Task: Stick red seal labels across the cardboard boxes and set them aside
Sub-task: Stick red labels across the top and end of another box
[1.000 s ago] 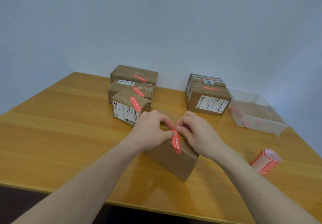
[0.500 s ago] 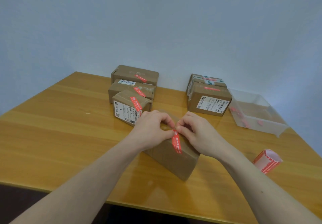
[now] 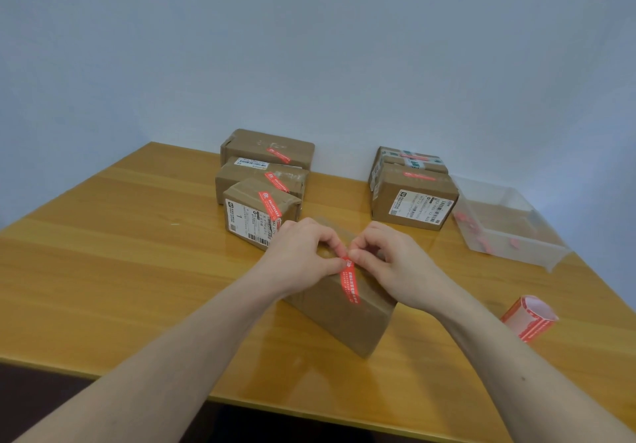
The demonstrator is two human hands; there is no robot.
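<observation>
Hands meet at the centre of the frame over a cardboard box (image 3: 339, 315) that lies at an angle on the wooden table (image 3: 113, 270). The left hand (image 3: 303, 260) and the right hand (image 3: 395, 267) both have curled fingers, and their thumb and index tips pinch the upper end of a red seal label (image 3: 350, 285) – the lower part of the strip already lies flat down the near face of the box. Behind the left hand, upper centre-left, three sealed boxes (image 3: 263, 181) stand in a row running away from the viewer, each with a red label across its top; the nearest one carries a white shipping label on its front. To the upper right, two more cardboard boxes (image 3: 413, 198) stand one behind the other – the front one shows a red label on top and a barcode label on its side. Just right of them sits a clear plastic container (image 3: 506, 222) holding small red scraps. A roll of red labels (image 3: 528, 318) lies at the lower right, well apart from the hands.
</observation>
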